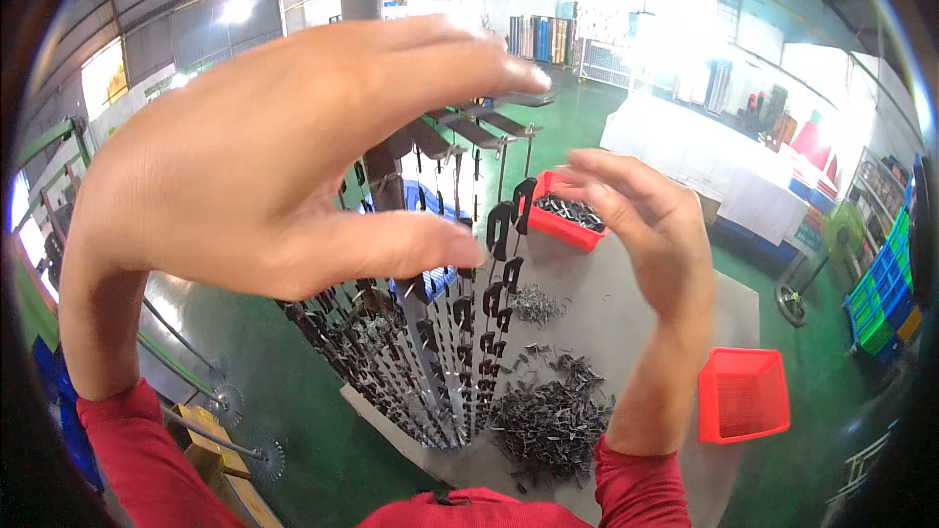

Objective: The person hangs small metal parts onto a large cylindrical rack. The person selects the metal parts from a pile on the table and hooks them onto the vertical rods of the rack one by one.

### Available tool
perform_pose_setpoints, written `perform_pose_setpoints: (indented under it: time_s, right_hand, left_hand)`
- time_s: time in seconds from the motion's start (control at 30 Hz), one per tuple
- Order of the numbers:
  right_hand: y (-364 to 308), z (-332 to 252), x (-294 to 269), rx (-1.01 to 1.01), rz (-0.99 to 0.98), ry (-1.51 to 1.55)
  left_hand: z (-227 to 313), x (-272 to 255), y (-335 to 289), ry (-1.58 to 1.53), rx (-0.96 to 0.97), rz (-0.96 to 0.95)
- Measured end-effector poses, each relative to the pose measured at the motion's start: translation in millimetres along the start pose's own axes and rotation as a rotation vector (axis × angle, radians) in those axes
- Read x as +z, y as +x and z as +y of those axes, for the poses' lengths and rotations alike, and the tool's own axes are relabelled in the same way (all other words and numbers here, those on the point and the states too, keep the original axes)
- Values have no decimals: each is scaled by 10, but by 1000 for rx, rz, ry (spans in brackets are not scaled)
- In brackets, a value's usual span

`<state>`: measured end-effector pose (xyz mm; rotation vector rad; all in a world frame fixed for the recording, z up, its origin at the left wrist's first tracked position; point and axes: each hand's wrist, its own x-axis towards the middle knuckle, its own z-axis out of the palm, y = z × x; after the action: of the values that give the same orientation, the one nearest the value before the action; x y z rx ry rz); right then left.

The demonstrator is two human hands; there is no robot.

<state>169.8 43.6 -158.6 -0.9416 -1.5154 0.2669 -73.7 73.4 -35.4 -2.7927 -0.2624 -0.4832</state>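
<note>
Left hand and right hand lifted, both unclosed

The left thumb stretches below its grip gap, the long fingers above it. The left wrist bends behind the grip. Right fingers curve loosely, thumb near them; right forearm rises below.

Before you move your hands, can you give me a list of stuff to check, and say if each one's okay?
1. Left hand open: ok; its thumb and fingers stand apart.
2. Left hand clear of the dark bars: cannot tell; its fingertips overlap them in view.
3. Right hand empty: cannot tell; its thumb and fingers overlap.
4. Black pieces hung up: ok; they hang in columns.
5. Loose pile boxed: not ok; it lies on the grey surface.
</note>
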Motion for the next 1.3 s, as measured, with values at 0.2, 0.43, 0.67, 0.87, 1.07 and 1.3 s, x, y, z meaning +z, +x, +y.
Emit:
perform_pose_setpoints:
  time_s: [0.2,0.43,0.67,0.87,1.07,1.3]
  right_hand:
    - [64,-306,345,23,-67,414]
    - [47,-368,433,32,34,400]
    - [53,-339,486,-84,133,365]
    - [-31,-204,164,-73,306,267]
    - [-39,116,-312,159,253,-46]
    - [-58,46,-124,-129,60,-771]
  left_hand:
    - [-7,71,-76,33,44,35]
    - [2,130,-92,49,24,85]
    - [27,140,-81,49,15,98]
    - [-33,144,-81,112,-17,112]
    - [17,131,-38,114,-57,131]
    - [190,90,20,56,-113,113]
